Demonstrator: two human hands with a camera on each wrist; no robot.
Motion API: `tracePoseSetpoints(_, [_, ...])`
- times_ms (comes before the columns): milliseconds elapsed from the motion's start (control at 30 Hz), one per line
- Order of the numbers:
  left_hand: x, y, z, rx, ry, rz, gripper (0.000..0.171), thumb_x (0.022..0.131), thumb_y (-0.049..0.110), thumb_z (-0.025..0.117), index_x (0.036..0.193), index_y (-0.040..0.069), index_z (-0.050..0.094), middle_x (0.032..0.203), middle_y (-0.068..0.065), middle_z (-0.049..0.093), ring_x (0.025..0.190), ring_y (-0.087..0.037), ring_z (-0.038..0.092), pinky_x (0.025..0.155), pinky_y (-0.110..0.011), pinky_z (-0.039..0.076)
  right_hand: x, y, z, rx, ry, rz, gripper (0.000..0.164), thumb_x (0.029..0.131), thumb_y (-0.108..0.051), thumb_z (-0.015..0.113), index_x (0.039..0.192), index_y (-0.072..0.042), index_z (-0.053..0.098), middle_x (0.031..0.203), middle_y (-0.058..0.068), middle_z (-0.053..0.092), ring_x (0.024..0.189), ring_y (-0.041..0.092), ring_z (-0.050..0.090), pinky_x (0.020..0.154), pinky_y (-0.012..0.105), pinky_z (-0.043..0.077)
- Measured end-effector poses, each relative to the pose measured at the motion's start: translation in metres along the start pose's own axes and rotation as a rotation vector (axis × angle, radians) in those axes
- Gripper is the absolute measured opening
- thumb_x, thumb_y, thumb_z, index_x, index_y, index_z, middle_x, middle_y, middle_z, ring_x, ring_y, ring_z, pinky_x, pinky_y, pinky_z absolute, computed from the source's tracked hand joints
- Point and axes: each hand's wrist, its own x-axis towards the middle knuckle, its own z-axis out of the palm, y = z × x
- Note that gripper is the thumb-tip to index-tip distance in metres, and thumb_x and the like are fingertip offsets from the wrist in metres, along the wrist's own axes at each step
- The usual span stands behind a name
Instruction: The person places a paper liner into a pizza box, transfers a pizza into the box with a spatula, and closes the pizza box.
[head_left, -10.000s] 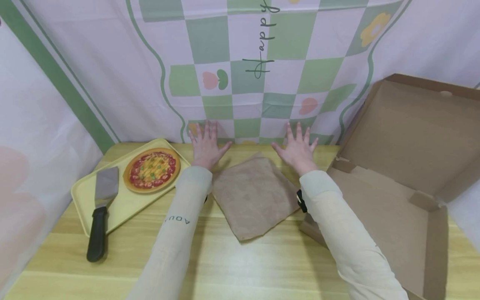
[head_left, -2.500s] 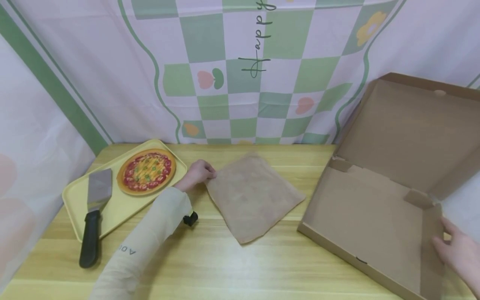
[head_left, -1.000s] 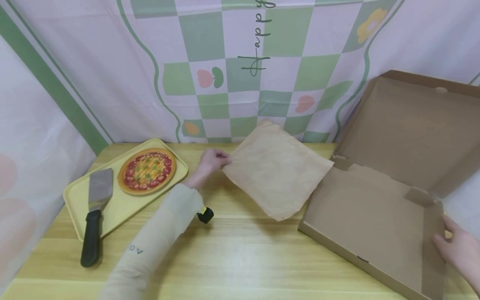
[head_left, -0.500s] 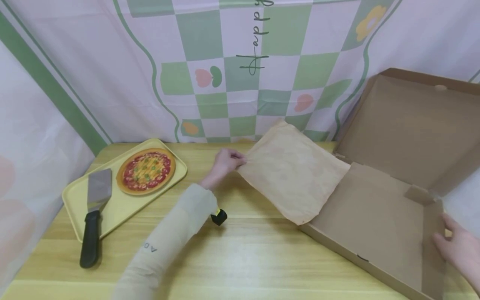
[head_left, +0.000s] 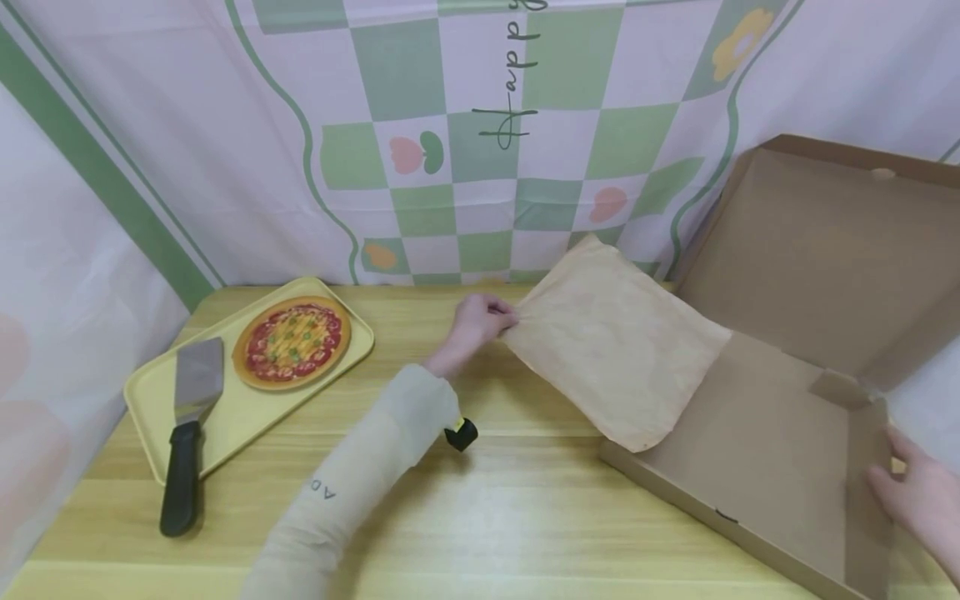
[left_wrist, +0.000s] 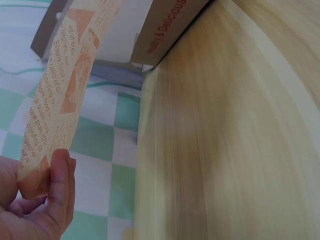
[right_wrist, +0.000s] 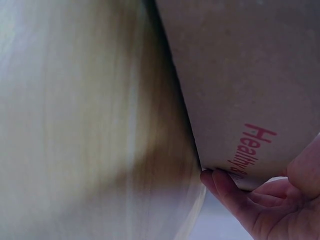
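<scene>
My left hand point(head_left: 482, 319) pinches the left corner of a brown sheet of greaseproof paper point(head_left: 618, 342) between thumb and fingers. The sheet hangs in the air, its right part overlapping the open pizza box point(head_left: 780, 433) in the head view. Orange-red print covers the side of the paper point(left_wrist: 65, 90) seen in the left wrist view. At the far right, my right hand point(head_left: 918, 496) grips the box's right side wall, thumb on the inner side. In the right wrist view its fingers point(right_wrist: 227, 192) press against the outside of the box point(right_wrist: 245, 75), near red lettering.
A yellow tray point(head_left: 258, 421) on the left of the wooden table point(head_left: 525, 517) holds a pizza point(head_left: 292, 343) and a spatula point(head_left: 197, 417), whose black handle sticks out over the tray's front edge. Behind the table hangs a checkered cloth point(head_left: 480, 150). The box lid point(head_left: 832, 258) leans back, raised.
Both palms were at the back cloth at first. My left hand has since lifted the paper by its corner and carried it right, over the box. My right hand went to the box wall and stays there.
</scene>
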Motion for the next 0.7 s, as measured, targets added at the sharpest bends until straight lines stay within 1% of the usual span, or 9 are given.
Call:
tracePoseSetpoints(67, [-0.001,0.002,0.002,-0.006,0.003,0.011,0.014,0.08,0.01,0.068,0.089,-0.001,0.068,0.087,-0.013,0.068,0.073,-0.015,0.06,0.059,-0.016,0.044,0.0,0.001,0.0,0.0,-0.001,0.003,0.061,0.081,-0.002,0.046,0.131,0.018,0.016,0.111,0.048,0.034,0.054,-0.002,0.051,0.05,0.029,0.041])
tracePoseSetpoints(200, [-0.004,0.008,0.007,-0.026,0.004,0.018,0.012,0.08,0.008,0.068,0.087,-0.001,0.068,0.084,-0.012,0.068,0.067,-0.012,0.057,0.057,-0.016,0.043,0.0,0.0,0.001,-0.006,-0.001,0.007,0.06,0.081,-0.001,0.045,0.131,0.018,0.015,0.111,0.048,0.033,0.065,0.037,0.059,0.055,0.039,0.043])
tracePoseSetpoints(267, [-0.004,0.01,0.01,-0.036,0.005,0.022,0.011,0.08,0.008,0.068,0.087,-0.001,0.068,0.083,-0.012,0.067,0.065,-0.011,0.056,0.056,-0.015,0.043,0.0,0.0,0.001,-0.008,-0.004,0.006,0.06,0.082,-0.001,0.045,0.131,0.018,0.015,0.111,0.048,0.033,0.066,0.037,0.06,0.057,0.045,0.043])
tracePoseSetpoints(367, [-0.006,0.014,0.015,-0.042,0.005,0.023,0.009,0.08,0.007,0.068,0.085,0.0,0.068,0.081,-0.011,0.067,0.063,-0.01,0.054,0.055,-0.015,0.042,0.001,0.0,0.0,0.0,-0.009,0.001,0.06,0.082,-0.002,0.045,0.131,0.017,0.017,0.11,0.048,0.034,0.054,-0.005,0.05,0.054,0.037,0.044])
tracePoseSetpoints(467, [-0.008,0.017,0.02,-0.042,0.008,0.035,0.008,0.08,0.007,0.067,0.084,0.0,0.068,0.079,-0.009,0.066,0.062,-0.01,0.053,0.054,-0.016,0.042,0.0,0.0,-0.001,0.011,-0.014,0.001,0.06,0.082,-0.002,0.046,0.131,0.017,0.017,0.11,0.048,0.034,0.058,-0.022,0.023,0.05,0.031,0.042])
tracePoseSetpoints(500, [-0.008,0.018,0.021,-0.044,0.009,0.045,0.008,0.08,0.006,0.067,0.084,0.0,0.068,0.078,-0.009,0.066,0.062,-0.01,0.052,0.054,-0.015,0.042,0.0,0.0,-0.001,0.013,-0.016,0.001,0.06,0.082,-0.002,0.046,0.131,0.017,0.017,0.11,0.048,0.034,0.058,-0.022,0.023,0.051,0.032,0.043])
tracePoseSetpoints(567, [-0.01,0.021,0.025,-0.037,0.016,0.061,0.007,0.079,0.006,0.067,0.082,0.0,0.068,0.077,-0.009,0.066,0.06,-0.009,0.052,0.053,-0.015,0.042,-0.001,-0.001,-0.002,0.007,-0.017,0.006,0.06,0.082,-0.002,0.045,0.131,0.018,0.016,0.11,0.048,0.033,0.055,-0.012,0.043,0.055,0.041,0.045])
tracePoseSetpoints(633, [-0.012,0.023,0.029,-0.048,0.013,0.075,0.006,0.079,0.004,0.067,0.082,-0.001,0.068,0.076,-0.009,0.066,0.058,-0.008,0.051,0.051,-0.015,0.042,-0.001,-0.002,-0.001,0.003,-0.017,0.009,0.06,0.082,-0.002,0.045,0.131,0.018,0.015,0.111,0.048,0.032,0.059,0.013,0.06,0.059,0.048,0.046])
tracePoseSetpoints(700, [-0.013,0.025,0.034,-0.055,0.011,0.084,0.006,0.079,0.004,0.066,0.081,-0.001,0.068,0.076,-0.009,0.066,0.056,-0.007,0.051,0.05,-0.014,0.042,-0.002,-0.003,-0.001,0.001,-0.019,0.015,0.06,0.083,-0.001,0.044,0.131,0.018,0.013,0.112,0.048,0.031,0.071,0.043,0.059,0.064,0.056,0.043])
